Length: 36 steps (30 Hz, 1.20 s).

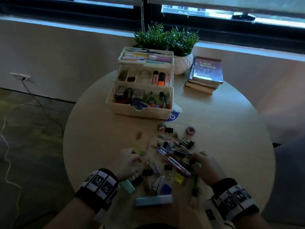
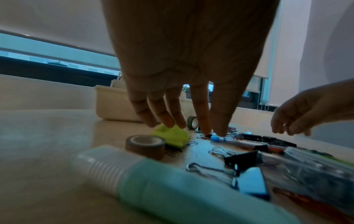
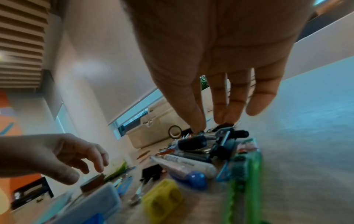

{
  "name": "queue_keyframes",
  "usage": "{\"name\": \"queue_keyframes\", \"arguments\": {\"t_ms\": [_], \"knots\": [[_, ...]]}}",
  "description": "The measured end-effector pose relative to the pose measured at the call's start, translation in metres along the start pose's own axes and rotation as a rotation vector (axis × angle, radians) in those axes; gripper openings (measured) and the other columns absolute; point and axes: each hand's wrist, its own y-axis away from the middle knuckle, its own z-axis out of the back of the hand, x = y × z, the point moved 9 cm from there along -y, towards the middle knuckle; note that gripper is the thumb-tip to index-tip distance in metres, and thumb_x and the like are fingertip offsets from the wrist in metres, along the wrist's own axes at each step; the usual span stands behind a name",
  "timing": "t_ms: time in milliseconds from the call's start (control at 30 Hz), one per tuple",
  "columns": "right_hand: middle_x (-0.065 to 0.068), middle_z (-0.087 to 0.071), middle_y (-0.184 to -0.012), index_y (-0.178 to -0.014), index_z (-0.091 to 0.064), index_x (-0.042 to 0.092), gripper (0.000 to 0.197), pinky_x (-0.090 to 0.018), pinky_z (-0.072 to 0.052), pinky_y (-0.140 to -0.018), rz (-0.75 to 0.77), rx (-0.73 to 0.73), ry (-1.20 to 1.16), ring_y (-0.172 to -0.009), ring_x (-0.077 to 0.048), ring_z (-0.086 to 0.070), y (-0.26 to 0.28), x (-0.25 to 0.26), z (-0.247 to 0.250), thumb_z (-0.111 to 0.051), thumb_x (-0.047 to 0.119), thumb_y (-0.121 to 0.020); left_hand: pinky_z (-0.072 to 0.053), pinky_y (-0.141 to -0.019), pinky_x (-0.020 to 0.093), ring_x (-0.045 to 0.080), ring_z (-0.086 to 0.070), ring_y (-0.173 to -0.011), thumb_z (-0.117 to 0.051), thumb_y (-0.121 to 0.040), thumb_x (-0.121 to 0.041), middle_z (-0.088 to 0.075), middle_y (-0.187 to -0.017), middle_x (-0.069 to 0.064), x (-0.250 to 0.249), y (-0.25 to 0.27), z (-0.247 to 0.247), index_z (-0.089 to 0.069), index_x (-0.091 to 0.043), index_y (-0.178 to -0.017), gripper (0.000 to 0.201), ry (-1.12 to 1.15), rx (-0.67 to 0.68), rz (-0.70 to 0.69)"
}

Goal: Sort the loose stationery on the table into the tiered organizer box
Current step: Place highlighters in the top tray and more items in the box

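1. Reaching with my left hand (image 1: 127, 160) over the left fringe of the pile, I have the fingers straight and slightly spread, tips just above or touching a lime-green item (image 2: 172, 136); the left wrist view shows nothing pinched. A brown tape roll (image 2: 145, 144) sits just beside it, nearer my wrist.
2. Along the near edge lies a pale teal tube-shaped piece (image 1: 154, 200), apart from the tangle, so I judge it an easy single pick for later.
3. At centre, the loose stationery (image 1: 171, 152) is heaped: pens, black binder clips and paper clips overlapping, which is why both hands work its edges, not the middle.
4. Beyond the heap, the tiered organizer box (image 1: 140, 83) stands fanned open, all three trays exposed toward me, already holding markers, clips and tape; it is well apart from my hands.
5. My right hand (image 1: 203, 164) is over the right side of the heap. From the right wrist view the fingers point down, close together, tips touching dark clips; whether they pinch one I cannot tell.
6. Farthest right, a purple tape roll (image 1: 190, 130) sits alone, apart from the heap.
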Motion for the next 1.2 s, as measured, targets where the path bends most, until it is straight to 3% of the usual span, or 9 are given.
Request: {"name": "queue_keyframes", "arguments": {"t_ms": [133, 300, 500, 600, 700, 833, 967, 1133, 1200], "knots": [[-0.006, -0.059, -0.105, -0.107, -0.066, 0.012, 0.022, -0.024, -0.042, -0.076, 0.132, 0.004, -0.022, -0.091, -0.02, -0.055, 0.005, 0.023, -0.01, -0.053, 0.014, -0.09, -0.034, -0.09, 0.025, 0.02, -0.045, -0.113, -0.064, -0.082, -0.023, -0.051, -0.116, 0.004, 0.007, 0.019, 0.003, -0.066, -0.018, -0.109, 0.027, -0.001, -0.118, 0.012], [-0.003, -0.06, -0.105, -0.106, -0.064, 0.016, 0.023, -0.024, -0.046, -0.078, 0.112, 0.035, 0.069, -0.091, -0.015, -0.054, -0.001, 0.032, -0.028, -0.049, 0.029, -0.094, -0.038, -0.093, 0.022, 0.015, -0.047, -0.112, -0.063, -0.085, -0.027, -0.053, -0.118, 0.0, 0.013, 0.032, 0.001, -0.068, -0.021, -0.107, 0.023, 0.014, -0.143, -0.021], [-0.002, -0.058, -0.099, -0.098, -0.061, 0.016, 0.024, -0.023, -0.044, -0.073, 0.071, 0.086, 0.176, -0.082, -0.013, -0.049, -0.006, 0.035, -0.035, -0.048, 0.035, -0.092, -0.037, -0.095, 0.026, 0.017, -0.048, -0.111, -0.058, -0.087, -0.024, -0.055, -0.116, 0.001, -0.033, 0.025, 0.002, -0.066, -0.019, -0.11, 0.025, 0.059, -0.169, -0.159], [-0.003, -0.058, -0.093, -0.094, -0.059, 0.015, 0.016, -0.024, -0.044, -0.071, 0.049, 0.102, 0.128, -0.083, -0.015, -0.053, -0.007, 0.037, -0.031, -0.048, 0.026, -0.092, -0.038, -0.099, 0.027, 0.014, -0.047, -0.114, -0.054, -0.089, -0.022, -0.054, -0.12, -0.002, -0.06, 0.01, -0.004, -0.061, -0.019, -0.115, 0.027, 0.02, -0.118, -0.233], [-0.003, -0.059, -0.086, -0.087, -0.059, 0.015, 0.012, -0.025, -0.041, -0.066, 0.036, 0.046, 0.044, -0.077, -0.018, -0.052, -0.008, 0.034, -0.012, -0.048, 0.02, -0.092, -0.037, -0.104, 0.033, 0.017, -0.047, -0.118, -0.052, -0.089, -0.017, -0.055, -0.123, 0.0, -0.078, -0.008, -0.011, -0.06, -0.018, -0.117, 0.029, -0.077, -0.064, -0.265], [-0.004, -0.058, -0.084, -0.086, -0.058, 0.014, 0.008, -0.022, -0.036, -0.067, 0.028, 0.027, -0.081, -0.079, -0.018, -0.054, -0.011, 0.024, 0.013, -0.054, 0.018, -0.091, -0.041, -0.097, 0.036, 0.024, -0.049, -0.113, -0.055, -0.087, -0.015, -0.056, -0.118, 0.008, -0.083, -0.026, -0.017, -0.058, -0.011, -0.111, 0.025, -0.315, 0.052, -0.226], [-0.004, -0.059, -0.077, -0.082, -0.057, 0.015, 0.006, -0.02, -0.036, -0.061, 0.074, -0.01, -0.237, -0.065, -0.005, -0.051, -0.023, 0.023, 0.036, -0.06, 0.015, -0.088, -0.04, -0.094, 0.039, 0.029, -0.05, -0.112, -0.052, -0.088, -0.012, -0.055, -0.119, 0.011, -0.081, -0.038, -0.017, -0.053, -0.007, -0.111, 0.023, -0.44, 0.144, -0.24], [0.005, -0.059, -0.064, -0.08, -0.061, 0.016, 0.009, -0.015, -0.039, -0.06, 0.165, -0.131, -0.407, -0.054, 0.002, -0.051, -0.057, 0.038, 0.108, -0.061, 0.009, -0.086, -0.042, -0.089, 0.035, 0.026, -0.055, -0.105, -0.047, -0.091, -0.013, -0.06, -0.115, 0.009, -0.081, -0.051, 0.046, -0.055, -0.012, -0.109, 0.019, -0.194, 0.068, -0.272], [0.004, -0.062, -0.066, -0.085, -0.063, 0.016, 0.005, -0.016, -0.039, -0.06, 0.186, -0.2, -0.4, -0.056, -0.001, -0.052, -0.077, 0.049, 0.144, -0.06, 0.012, -0.087, -0.043, -0.076, 0.03, 0.021, -0.057, -0.088, -0.048, -0.094, -0.02, -0.063, -0.108, 0.007, -0.074, -0.062, 0.093, -0.056, -0.014, -0.105, 0.016, -0.053, -0.032, -0.279]]}}
